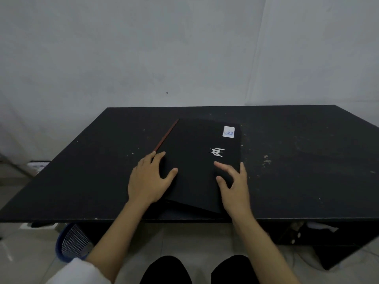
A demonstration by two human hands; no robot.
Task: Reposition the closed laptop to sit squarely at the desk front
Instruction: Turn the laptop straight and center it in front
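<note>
A closed black laptop (pixel 196 160) with a silver logo and a white sticker lies on the black desk (pixel 92 181), turned at an angle to the front edge. Its near right corner sits close to that edge, and a red strip runs along its far left side. My left hand (pixel 148 180) grips the laptop's left edge, thumb on the lid and fingers along the side. My right hand (pixel 233 184) holds the right edge near the front corner, thumb and forefinger spread on the lid.
A grey wall stands right behind the desk. A blue mesh basket (pixel 71 242) sits on the floor under the desk's left front. Dark clutter and cables (pixel 303 232) lie under the right side. My knees are just below the desk front.
</note>
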